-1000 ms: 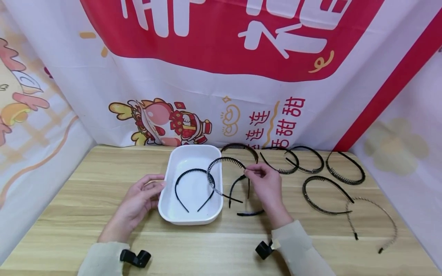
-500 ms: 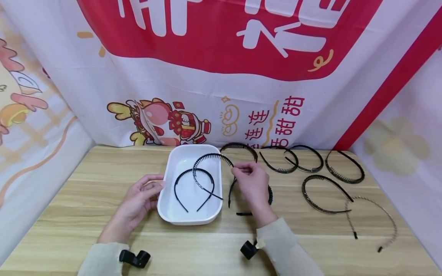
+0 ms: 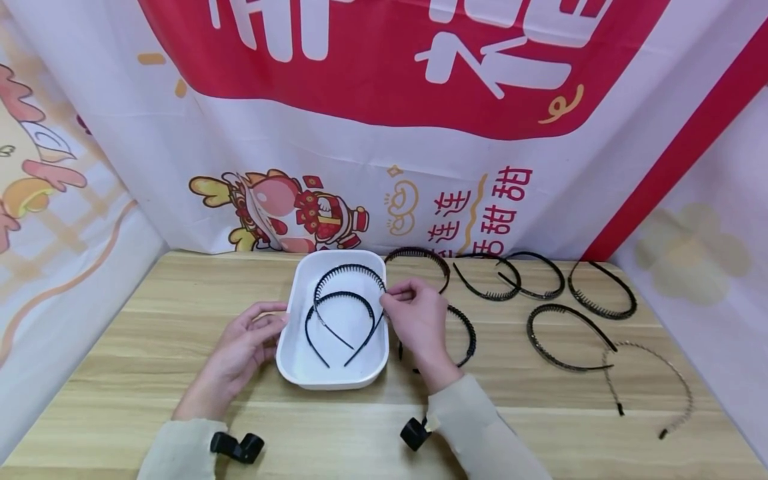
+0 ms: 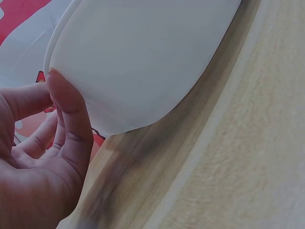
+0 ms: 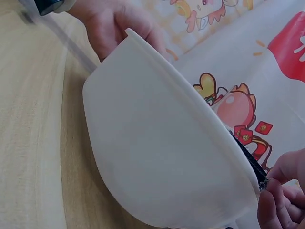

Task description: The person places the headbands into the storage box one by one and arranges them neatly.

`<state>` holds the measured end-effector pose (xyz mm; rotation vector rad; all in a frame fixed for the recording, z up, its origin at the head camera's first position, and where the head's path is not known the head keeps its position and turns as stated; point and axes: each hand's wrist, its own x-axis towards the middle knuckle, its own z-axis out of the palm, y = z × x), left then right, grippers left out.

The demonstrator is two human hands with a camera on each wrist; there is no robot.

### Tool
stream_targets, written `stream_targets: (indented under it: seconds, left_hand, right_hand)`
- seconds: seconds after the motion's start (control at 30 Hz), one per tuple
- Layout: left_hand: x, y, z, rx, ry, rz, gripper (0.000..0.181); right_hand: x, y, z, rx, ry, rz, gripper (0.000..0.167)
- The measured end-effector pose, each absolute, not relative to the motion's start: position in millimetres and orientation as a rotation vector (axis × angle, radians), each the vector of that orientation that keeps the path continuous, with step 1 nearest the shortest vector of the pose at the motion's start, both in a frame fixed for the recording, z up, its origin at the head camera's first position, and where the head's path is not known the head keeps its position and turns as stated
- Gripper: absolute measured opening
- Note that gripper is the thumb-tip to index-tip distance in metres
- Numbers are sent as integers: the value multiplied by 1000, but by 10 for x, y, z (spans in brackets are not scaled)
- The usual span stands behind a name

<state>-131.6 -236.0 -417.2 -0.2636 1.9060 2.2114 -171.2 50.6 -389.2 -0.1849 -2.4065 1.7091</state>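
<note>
A white plastic tray (image 3: 294, 377) stands on the wooden table. Inside it lies a thin black headband (image 3: 309, 333). My right hand (image 3: 422, 328) pinches a second black headband (image 3: 345, 268), a toothed one, by its right side at the tray's right rim. This headband hangs over the tray and overlaps the first one in the head view; whether they touch I cannot tell. In the right wrist view, the tray wall (image 5: 162, 133) hides most of it. My left hand (image 3: 240, 350) holds the tray's left rim, with the thumb (image 4: 71, 109) against the edge.
Right of the tray lie several more headbands, among them a dark one (image 3: 471, 333) partly behind my right hand, another dark one (image 3: 543, 353) and a thin twisted one (image 3: 687, 387). A printed cloth (image 3: 336, 143) hangs behind the table (image 3: 324, 433).
My right hand has moved left with the toothed headband, carrying it from the tray's right edge to over the tray. The left hand and the tray have stayed in place.
</note>
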Motion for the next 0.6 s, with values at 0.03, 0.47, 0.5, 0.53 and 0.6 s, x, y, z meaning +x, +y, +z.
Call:
stream_targets:
  seconds: [0.03, 0.47, 0.5, 0.53, 0.6]
  left_hand:
    - [-1316, -2363, -4171, -258, 1903, 2211, 21]
    - [-1321, -2360, -4188, -263, 1894, 2221, 20]
    - [-1323, -2361, -4187, -264, 1893, 2224, 19]
    - [-1323, -2358, -4184, -266, 1892, 2229, 19]
    - [-1323, -2358, -4180, -264, 1886, 2232, 19]
  right_hand:
    - [-1713, 493, -3879, -173, -2417, 1699, 8]
    - [-1779, 406, -3792, -4, -2582, 1468, 6]
    - [-1780, 399, -3787, -1, -2589, 1461, 6]
    - [-1780, 392, -3782, 1, -2598, 1450, 6]
    - [-1779, 379, -3768, 9, -2614, 1429, 6]
